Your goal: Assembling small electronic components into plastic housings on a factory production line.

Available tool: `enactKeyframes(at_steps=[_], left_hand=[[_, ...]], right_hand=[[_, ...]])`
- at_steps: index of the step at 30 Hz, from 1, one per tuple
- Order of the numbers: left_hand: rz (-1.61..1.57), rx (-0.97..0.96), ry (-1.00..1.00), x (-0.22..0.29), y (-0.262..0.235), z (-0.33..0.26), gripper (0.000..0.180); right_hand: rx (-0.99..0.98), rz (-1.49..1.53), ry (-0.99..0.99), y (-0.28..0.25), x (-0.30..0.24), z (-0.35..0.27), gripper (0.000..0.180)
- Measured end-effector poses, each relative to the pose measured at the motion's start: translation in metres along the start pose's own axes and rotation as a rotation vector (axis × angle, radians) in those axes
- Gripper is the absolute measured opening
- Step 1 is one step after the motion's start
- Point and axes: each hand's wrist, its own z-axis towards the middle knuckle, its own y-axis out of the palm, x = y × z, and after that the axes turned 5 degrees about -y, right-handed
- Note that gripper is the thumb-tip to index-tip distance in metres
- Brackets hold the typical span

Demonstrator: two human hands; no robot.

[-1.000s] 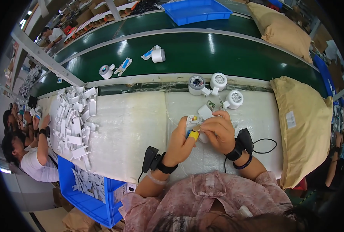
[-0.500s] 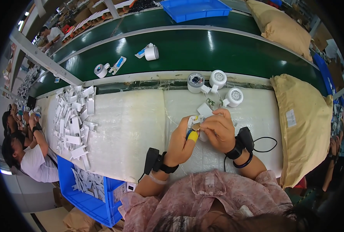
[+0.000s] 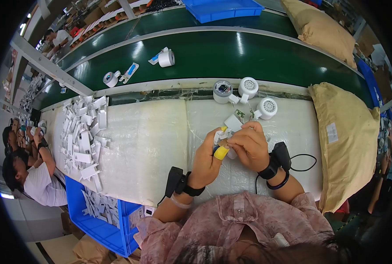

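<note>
My left hand [image 3: 206, 155] is closed on a small white plastic part [image 3: 221, 137], with yellow wrapping on the thumb and another yellow bit at a fingertip. Against the same part, the fingers of my right hand [image 3: 250, 146] are pinched together, and they hide much of it. Just beyond my hands lie a white rectangular housing [image 3: 232, 122] and a small green circuit board [image 3: 239, 114]. Farther back are two white round heads with grilles, one at the rear [image 3: 249, 88] and one to the right [image 3: 267, 108], plus an open round head [image 3: 223, 90] showing its insides.
White plastic covers [image 3: 82, 136] are heaped at the left of the padded table [image 3: 147, 145]. A blue bin [image 3: 123, 229] with white pieces stands below. Beyond runs a green conveyor [image 3: 205, 57] carrying two white units. A brown paper sack [image 3: 348, 141] sits at the right; people work at far left.
The two white units on the conveyor have shifted left. My hands stay nearly in place on the small white part, with the left thumb turned slightly.
</note>
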Motion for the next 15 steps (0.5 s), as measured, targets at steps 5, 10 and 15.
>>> enactKeyframes(at_steps=[5, 10, 15], left_hand=[[0.025, 0.038, 0.022, -0.0018, 0.0037, -0.0003, 0.036], [-0.014, 0.058, 0.015, -0.0063, 0.0038, -0.0014, 0.036], [-0.022, 0.078, -0.044, -0.0028, 0.0026, -0.0038, 0.036]], right_hand=[[-0.003, -0.011, 0.005, -0.0003, -0.0012, -0.0012, 0.023], [0.005, -0.010, -0.029, 0.0011, -0.0008, -0.0009, 0.024], [0.021, -0.010, -0.028, 0.0027, -0.0032, 0.0002, 0.024]])
